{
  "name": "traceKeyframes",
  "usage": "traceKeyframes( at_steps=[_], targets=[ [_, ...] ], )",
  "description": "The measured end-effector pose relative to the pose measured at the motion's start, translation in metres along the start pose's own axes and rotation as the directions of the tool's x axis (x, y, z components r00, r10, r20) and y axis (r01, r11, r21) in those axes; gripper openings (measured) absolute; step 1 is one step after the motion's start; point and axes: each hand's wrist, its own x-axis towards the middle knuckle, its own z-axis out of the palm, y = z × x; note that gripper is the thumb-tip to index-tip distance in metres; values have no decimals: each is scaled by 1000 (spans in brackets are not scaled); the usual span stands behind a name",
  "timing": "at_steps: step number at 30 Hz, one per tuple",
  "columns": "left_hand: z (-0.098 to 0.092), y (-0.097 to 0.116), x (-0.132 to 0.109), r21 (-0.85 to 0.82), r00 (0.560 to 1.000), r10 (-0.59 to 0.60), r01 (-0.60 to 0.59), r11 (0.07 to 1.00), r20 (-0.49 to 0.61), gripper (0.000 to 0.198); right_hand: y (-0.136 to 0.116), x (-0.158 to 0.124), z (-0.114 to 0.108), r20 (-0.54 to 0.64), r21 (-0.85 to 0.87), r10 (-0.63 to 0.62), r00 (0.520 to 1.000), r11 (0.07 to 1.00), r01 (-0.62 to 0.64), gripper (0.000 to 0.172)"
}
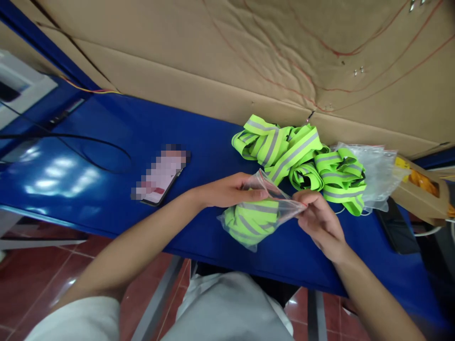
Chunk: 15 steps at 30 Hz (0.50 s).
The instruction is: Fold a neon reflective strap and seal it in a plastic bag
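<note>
A clear zip bag (284,213) hangs between my hands over the near part of the blue table. Inside it lies a bundled yellow-green reflective strap (250,222) with grey stripes. My left hand (234,191) grips the bag near its mouth, thumb on top and the other fingers partly hidden. At the right corner of the mouth, by the red zip line, my right hand (320,220) pinches the plastic. Just beyond the bag is a pile of loose reflective straps (291,147), with several coils heaped together.
On the blue table (117,123), a phone (161,175) lies to the left. Flat clear bags (378,173) are stacked right of the straps, beside a cardboard box (423,189) and a dark device (398,227). A cardboard panel (159,71) stands behind; a black cable (71,136) loops at left.
</note>
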Motion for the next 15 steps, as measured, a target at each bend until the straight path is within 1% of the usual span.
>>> traceKeyframes(
  at_steps=[1,2,3,4,5,6,7,8,9,10,11,12,13,14,15],
  targets=[
    [1,-1,0,12,999,4,-3,1000,-33,46,1,1,2,-18,90,49,999,995,-47,13],
    [2,-3,1,23,998,-4,6,1000,-65,48,3,1,4,-41,141,84,996,987,-77,12],
    [3,-5,2,33,995,-17,21,999,-99,50,5,2,5,-71,145,103,992,985,-92,12],
    [4,-6,3,47,991,-30,36,998,-131,52,7,2,5,-106,103,98,989,991,-87,12],
    [5,-7,3,68,987,-33,45,997,-159,53,8,3,5,-142,11,61,988,998,-60,12],
    [6,-7,4,91,983,-25,43,995,-181,52,10,3,3,-173,-127,-12,985,992,-11,12],
    [7,-7,4,115,981,-9,32,993,-196,51,10,2,0,-178,-294,-105,978,955,49,13],
    [7,-6,4,138,979,8,20,990,-202,49,10,2,-4,-152,-454,-200,968,884,111,15],
    [8,-6,4,159,979,22,11,987,-201,46,9,2,-8,-104,-572,-272,957,803,166,18],
    [8,-5,3,178,980,33,3,984,-194,44,8,1,-13,-52,-633,-303,951,747,204,17],
    [8,-4,3,196,983,41,-5,981,-179,42,6,2,-16,-13,-640,-290,957,738,215,11],
    [9,-3,2,210,985,50,-15,978,-163,41,4,2,-19,8,-606,-244,970,770,199,4],
    [11,-3,2,222,987,64,-30,974,-148,39,2,3,-21,12,-554,-175,984,818,152,11],
    [12,-3,1,232,987,81,-48,972,-138,38,1,4,-22,8,-503,-88,996,860,80,18],
    [14,-3,1,238,986,97,-63,969,-133,38,0,6,-22,8,-463,4,1000,886,0,20]
  ],
)
